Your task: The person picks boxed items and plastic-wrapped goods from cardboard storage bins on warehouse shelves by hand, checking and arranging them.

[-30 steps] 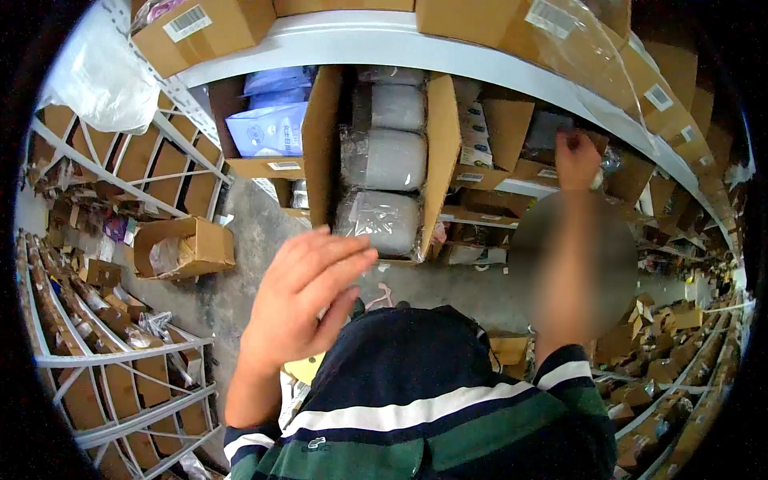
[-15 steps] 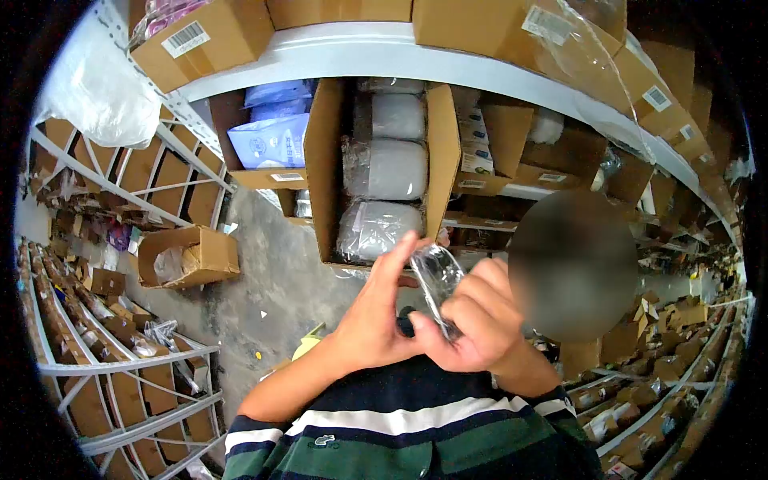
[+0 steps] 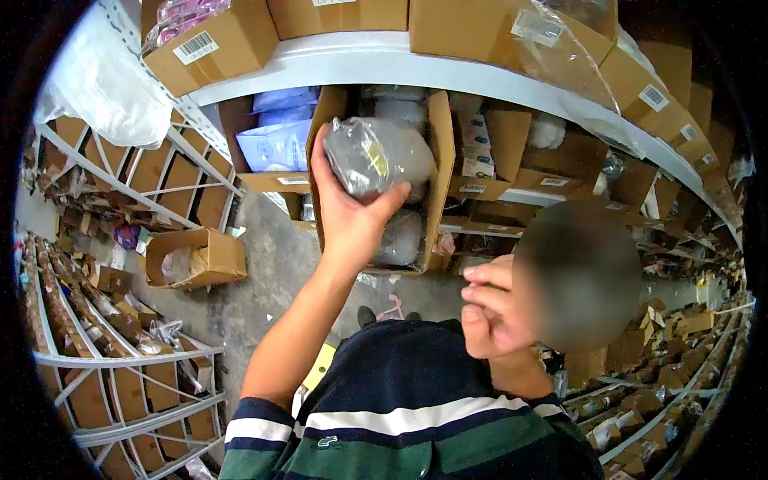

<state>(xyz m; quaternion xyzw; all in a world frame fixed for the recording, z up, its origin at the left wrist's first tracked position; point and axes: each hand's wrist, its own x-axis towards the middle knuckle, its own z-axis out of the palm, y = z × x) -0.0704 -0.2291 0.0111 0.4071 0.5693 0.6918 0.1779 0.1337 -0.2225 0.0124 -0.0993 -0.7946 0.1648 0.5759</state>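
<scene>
My left hand grips a grey package in clear plastic, with a small yellowish patch on it, over the open tall cardboard box. More grey wrapped packages lie in that box, below and behind the held one. To the right, in front of my body, my right hand is raised with its fingers curled and apart, and nothing shows in it. A blurred round patch covers part of that hand and wrist.
Left of the tall box, a carton holds blue packets. More cartons line the shelf on the right. A white shelf beam runs above. An open carton stands on the floor at left.
My left hand has moved up and forward to the tall box and now holds a grey package. My right hand has drawn right; the clear-wrapped item between my hands half a second ago is no longer there.
</scene>
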